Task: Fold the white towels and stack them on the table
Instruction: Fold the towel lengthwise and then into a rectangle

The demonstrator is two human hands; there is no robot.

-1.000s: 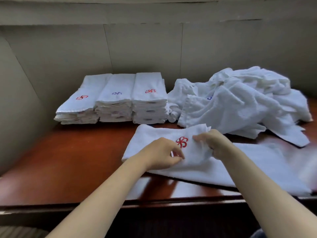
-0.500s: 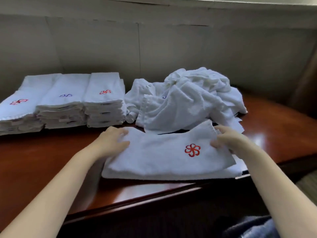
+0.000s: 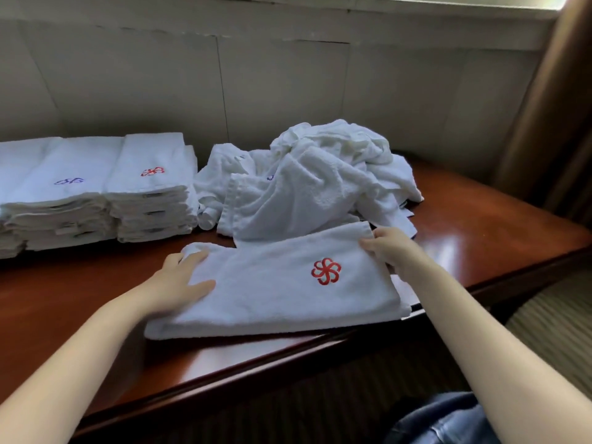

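A single head-worn wide-angle view looks forward and down from close above the near edge of the glossy reddish-brown wooden surface (image 3: pixel 464 219), facing the pale panelled wall (image 3: pixel 288 91) behind it.

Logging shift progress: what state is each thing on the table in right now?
Front towel: folded, lying flat, red logo up.
Left grip: fingers straight, pressing the front towel's left end.
Right grip: pinching the front towel's right end.
Stacks: folded, piled neatly.
Heap: crumpled, unfolded.
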